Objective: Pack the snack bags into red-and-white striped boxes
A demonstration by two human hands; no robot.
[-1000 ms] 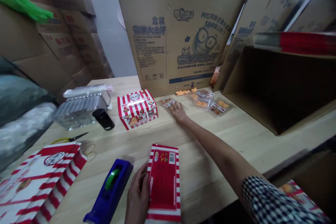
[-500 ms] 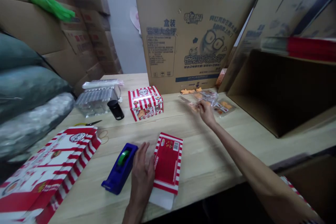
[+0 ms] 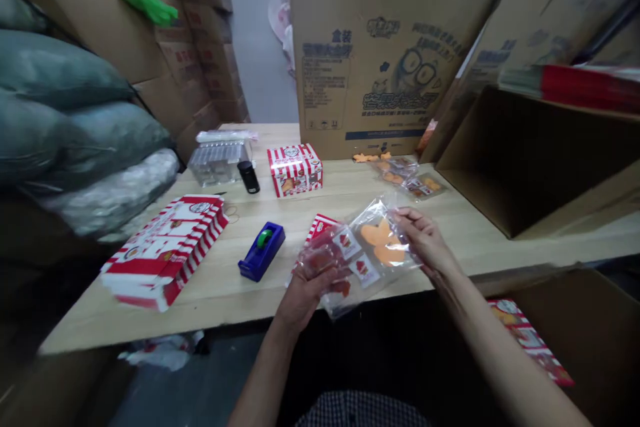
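Between my hands, over the table's front edge, is a clear plastic packet (image 3: 373, 273) with orange shapes and small printed cards inside. My left hand (image 3: 313, 287) is closed on its left end, partly seen through the film. My right hand (image 3: 427, 240) pinches its upper right edge. Behind the packet lies a flat red and white box (image 3: 320, 227), mostly covered by it. A blue tape dispenser (image 3: 263, 251) with green tape stands left of my left hand. More clear packets (image 3: 424, 185) lie farther back, near the standing cardboard.
A striped box (image 3: 295, 170) stands at the back beside a black cylinder (image 3: 249, 177) and clear plastic trays (image 3: 220, 163). Flattened striped boxes (image 3: 167, 247) lie at the left. An open carton (image 3: 540, 167) is on the right; another carton (image 3: 595, 327) sits below the table edge.
My right hand has brought the packet from the back of the table toward me. My left hand has left the table beside the flat box and taken the packet's other end. The view has shifted.
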